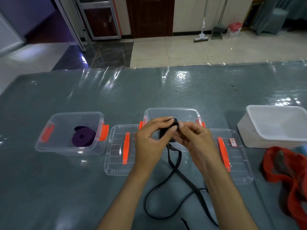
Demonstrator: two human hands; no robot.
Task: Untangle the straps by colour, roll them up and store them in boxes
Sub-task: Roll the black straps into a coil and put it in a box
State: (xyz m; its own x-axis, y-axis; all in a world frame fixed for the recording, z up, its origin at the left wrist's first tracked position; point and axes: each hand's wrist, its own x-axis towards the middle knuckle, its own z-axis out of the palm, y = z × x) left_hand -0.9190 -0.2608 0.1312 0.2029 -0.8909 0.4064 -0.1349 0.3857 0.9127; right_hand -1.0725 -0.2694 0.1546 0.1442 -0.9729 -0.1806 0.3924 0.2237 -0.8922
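Head view: both hands raised over the middle clear box [172, 113], working one black strap [174, 170]. Left hand [149, 138] has its fingers curled around the rolled part of the strap; right hand [194, 138] pinches the same roll from the other side, thumbs meeting on top. Loose tail hangs down from the roll, loops across the tabletop [116, 90] between the forearms and runs toward the near edge.

Left clear box [54, 146] with orange latches holds a rolled purple strap [83, 136], lying flat inside. Two clear lids with orange handles lie flat: one [116, 163] between the left and middle boxes, one [237, 163] right of the hands, partly under the right forearm. White tub [275, 128] at far right; contents look like nothing, but the interior is washed out. Red strap [292, 180] piled loose in front of the tub, touching nothing else.
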